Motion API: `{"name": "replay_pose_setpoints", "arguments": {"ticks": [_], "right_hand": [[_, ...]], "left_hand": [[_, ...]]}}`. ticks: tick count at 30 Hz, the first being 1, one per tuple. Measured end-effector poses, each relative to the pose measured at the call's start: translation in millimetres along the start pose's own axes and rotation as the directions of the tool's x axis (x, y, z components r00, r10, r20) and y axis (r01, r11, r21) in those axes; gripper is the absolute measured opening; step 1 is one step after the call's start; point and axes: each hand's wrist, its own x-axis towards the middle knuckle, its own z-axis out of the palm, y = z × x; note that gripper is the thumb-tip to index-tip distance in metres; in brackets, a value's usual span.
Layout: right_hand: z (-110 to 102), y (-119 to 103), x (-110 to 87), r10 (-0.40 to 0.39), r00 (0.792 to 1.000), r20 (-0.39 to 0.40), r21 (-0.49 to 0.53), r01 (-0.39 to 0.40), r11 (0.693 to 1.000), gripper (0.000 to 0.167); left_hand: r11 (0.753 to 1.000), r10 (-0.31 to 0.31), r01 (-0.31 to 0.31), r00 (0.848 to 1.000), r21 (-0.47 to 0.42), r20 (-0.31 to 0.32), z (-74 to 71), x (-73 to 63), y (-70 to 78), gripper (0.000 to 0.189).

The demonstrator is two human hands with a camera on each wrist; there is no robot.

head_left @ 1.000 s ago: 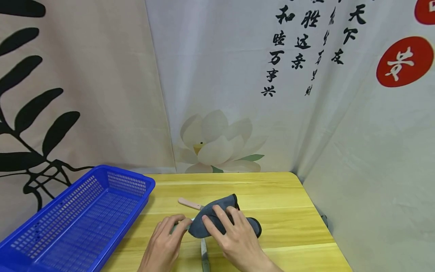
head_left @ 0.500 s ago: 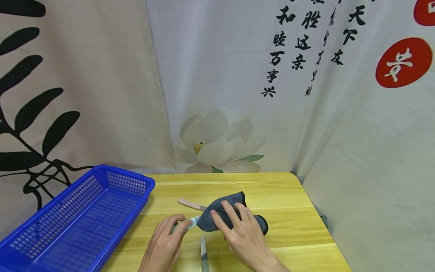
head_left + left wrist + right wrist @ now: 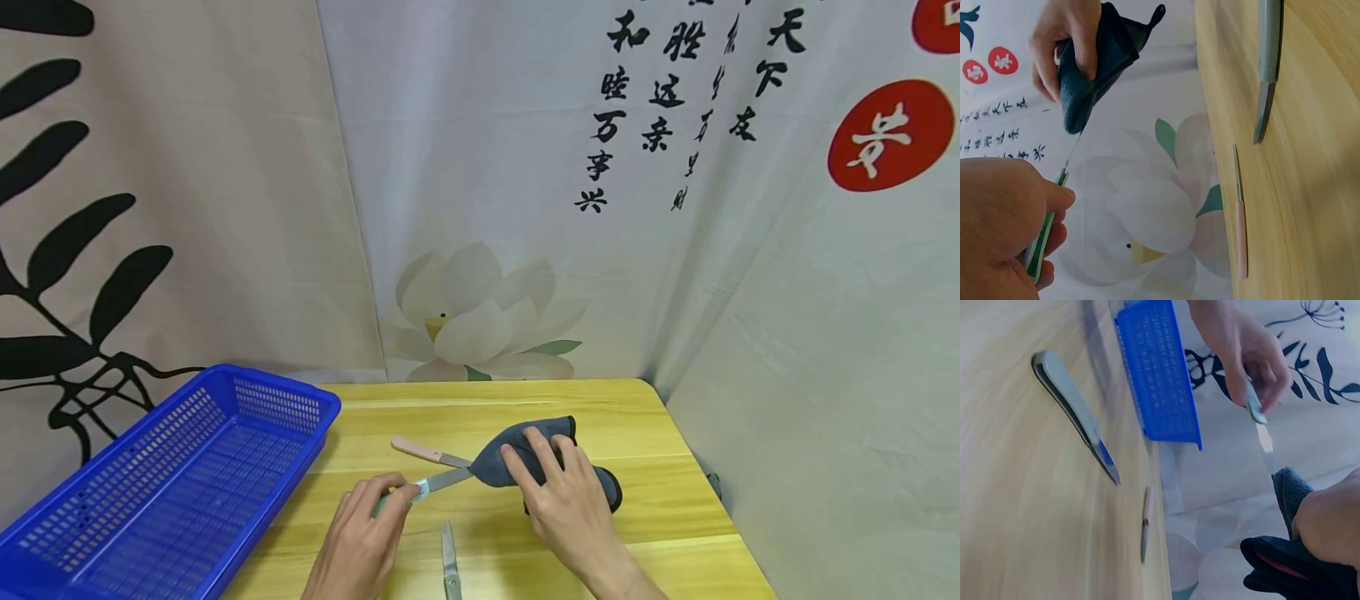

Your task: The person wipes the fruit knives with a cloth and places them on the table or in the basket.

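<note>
Printed cloth backdrops behind a yellow wooden table (image 3: pixel 600 417): lotus flower, black calligraphy, red seals, dark leaf sprays; blue perforated basket (image 3: pixel 150 492) at the table's left edge.

Left hand (image 3: pixel 360 542) curled round the green handle of a small knife (image 3: pixel 442 481), thumb and fingers clamped on it; right hand (image 3: pixel 570 508) gripping a folded dark blue cloth (image 3: pixel 540 458) round the far end of the blade. Since a second ago: cloth drawn off toward the right, along the blade and away from the handle; bare steel now showing between handle and cloth, only the tip hidden (a wiping stroke close to its end, by the look of it); left hand holding the handle in much the same place throughout.

Lying apart on the wood: a pink-handled knife (image 3: pixel 427 453) just beyond the held one; a grey-handled knife (image 3: pixel 450 567) near the front edge, between the two forearms, its point toward the cloth. Neither touched; basket well apart from both hands.
</note>
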Motion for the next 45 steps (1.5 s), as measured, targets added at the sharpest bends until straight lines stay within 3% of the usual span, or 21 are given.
{"name": "replay_pose_setpoints", "arguments": {"ticks": [6,12,16,21,30,32,35,39,43,45], "right_hand": [[-9.3,-1.6,2.8,0.03,0.999,-0.042,0.047,-0.028,0.998,0.051],[-14.3,-28.8,12.5,-0.057,0.992,-0.11,0.101,0.068,0.993,0.048],[-12.9,-43.2,16.3,-0.101,0.989,-0.109,0.11,0.113,0.987,0.048],[-9.7,-50.7,18.3,-0.107,0.991,-0.076,0.101,0.114,0.988,0.049],[-9.4,-48.4,17.8,-0.085,0.996,-0.041,0.103,0.088,0.991,0.054],[-9.2,-46.3,16.9,-0.08,0.996,-0.032,0.112,0.083,0.99,0.051],[-9.7,-42.5,15.1,-0.073,0.997,0.008,0.121,0.072,0.99,0.034],[-9.6,-36.4,13.4,-0.072,0.997,0.037,0.109,0.068,0.992,0.059],[-6.3,-30.6,12.5,-0.073,0.997,0.003,0.084,0.072,0.994,0.034],[-4.6,-28.5,12.0,-0.066,0.998,-0.016,0.075,0.067,0.995,0.041]], "left_hand": [[1.0,-0.013,0.013,1.0,0.011,0.016,0.6,-0.5,0.7,0.056],[0.999,-0.032,0.032,0.998,0.003,0.062,2.3,1.2,4.6,0.059],[1.0,-0.025,0.026,0.997,-0.014,0.074,3.8,2.7,8.7,0.059],[0.999,-0.02,0.022,0.999,-0.036,0.05,5.2,2.8,11.3,0.057],[0.998,-0.018,0.02,0.999,-0.054,0.04,6.7,2.0,11.7,0.055],[0.998,-0.014,0.016,0.999,-0.059,0.036,6.9,1.4,11.2,0.053],[0.998,-0.011,0.013,1.0,-0.064,0.029,7.1,1.2,10.5,0.05],[0.998,-0.004,0.005,1.0,-0.066,0.009,7.3,1.4,9.0,0.048],[0.998,-0.003,0.003,1.0,-0.057,-0.009,7.6,1.2,7.4,0.048],[0.998,-0.002,0.001,1.0,-0.057,-0.017,7.4,1.0,6.9,0.048]]}}
